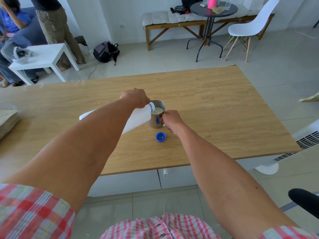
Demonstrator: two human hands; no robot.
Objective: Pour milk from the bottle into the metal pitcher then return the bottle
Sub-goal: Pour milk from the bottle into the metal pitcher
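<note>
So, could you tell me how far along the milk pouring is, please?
Done: the blue screw cap lies off on the wooden table. In hand: the left hand tilts the white plastic bottle over the metal pitcher, which holds milk; the right hand grips its handle. Left: returning the bottle.

I note the white milk bottle tipped steeply, blue-ringed neck over the metal pitcher's rim, milk running in. Metal pitcher upright on the desk, milk showing inside. Blue cap lies just beside it, open side up.
</note>
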